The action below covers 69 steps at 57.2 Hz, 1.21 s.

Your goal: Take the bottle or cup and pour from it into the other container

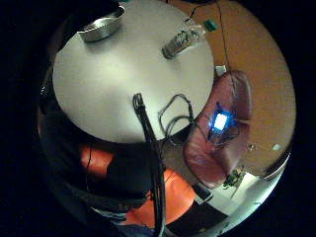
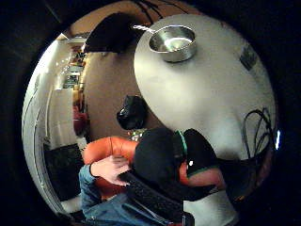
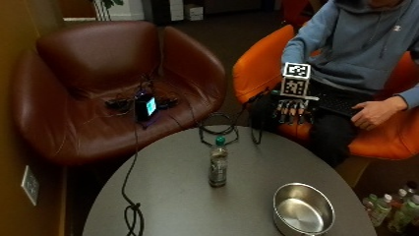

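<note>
Outside view showed one clear bottle point(image 3: 218, 167) with a green cap standing upright on the round desk point(image 3: 170, 201), and that bottle serves as the landmark here. One steel bowl point(image 3: 303, 209) sat on the desk off to the bottle's side, toward the seated person, apart from it. One gloved right hand point(image 3: 290, 109) hung beyond the desk's edge on the far side of the bottle, well apart from it, fingers point(image 3: 280, 111) pointing downward and slightly spread, holding nothing. One bare hand point(image 3: 371, 114) rested on the person's lap, farther still from the bottle. One loose black cable point(image 3: 220, 129) looped on the desk between the bottle and the gloved hand; another cable point(image 3: 132, 206) trailed across the desk on the bottle's other side.

The likely risks, as a judgement: the reach could snag the looped cable and drag it into the bottle, tipping the tall, narrow thing over. The cap looked on, so pouring would need it removed first. A hasty tilt might also miss the bowl
</note>
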### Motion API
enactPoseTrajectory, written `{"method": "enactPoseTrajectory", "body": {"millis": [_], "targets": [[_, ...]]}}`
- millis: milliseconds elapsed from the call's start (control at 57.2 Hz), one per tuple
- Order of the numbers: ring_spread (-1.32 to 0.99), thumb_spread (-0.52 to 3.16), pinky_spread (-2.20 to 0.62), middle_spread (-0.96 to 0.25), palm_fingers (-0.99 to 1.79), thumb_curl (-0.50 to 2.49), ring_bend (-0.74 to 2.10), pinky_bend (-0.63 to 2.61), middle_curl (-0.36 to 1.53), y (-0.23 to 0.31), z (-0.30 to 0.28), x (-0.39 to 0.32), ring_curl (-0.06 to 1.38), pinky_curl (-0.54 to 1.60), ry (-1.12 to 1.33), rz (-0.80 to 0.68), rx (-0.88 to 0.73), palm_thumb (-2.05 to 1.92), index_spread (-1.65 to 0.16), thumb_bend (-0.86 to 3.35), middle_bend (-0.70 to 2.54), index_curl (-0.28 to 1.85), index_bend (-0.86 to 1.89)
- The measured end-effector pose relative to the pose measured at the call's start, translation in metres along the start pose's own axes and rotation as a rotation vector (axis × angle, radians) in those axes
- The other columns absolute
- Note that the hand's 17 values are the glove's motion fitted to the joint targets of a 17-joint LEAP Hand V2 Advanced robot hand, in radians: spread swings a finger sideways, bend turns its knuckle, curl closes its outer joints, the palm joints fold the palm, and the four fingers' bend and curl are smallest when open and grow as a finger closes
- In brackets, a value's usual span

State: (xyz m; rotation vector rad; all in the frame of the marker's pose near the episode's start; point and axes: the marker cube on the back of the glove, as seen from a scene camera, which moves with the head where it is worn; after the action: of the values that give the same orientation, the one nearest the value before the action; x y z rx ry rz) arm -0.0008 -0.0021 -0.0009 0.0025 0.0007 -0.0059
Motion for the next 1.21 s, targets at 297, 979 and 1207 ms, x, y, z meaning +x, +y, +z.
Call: {"method": "enactPoseTrajectory", "body": {"millis": [297,979,1207], "targets": [[-0.02,0.88,0.22,-0.07,0.16,0.23,0.35,0.47,0.12,-0.008,-0.006,-0.002,0.16,0.23,0.022,-0.018,0.007,0.60,-0.37,0.19,0.17,0.19,0.17],[-0.03,1.00,0.24,-0.08,0.12,0.36,0.37,0.48,0.22,-0.028,-0.014,0.014,0.24,0.32,0.054,0.002,-0.007,0.73,-0.39,-0.02,0.17,0.28,0.16],[-0.03,1.01,0.23,-0.08,0.12,0.37,0.38,0.48,0.23,-0.051,-0.022,0.026,0.26,0.33,0.042,0.040,-0.002,0.72,-0.39,-0.02,0.17,0.29,0.16]]}}
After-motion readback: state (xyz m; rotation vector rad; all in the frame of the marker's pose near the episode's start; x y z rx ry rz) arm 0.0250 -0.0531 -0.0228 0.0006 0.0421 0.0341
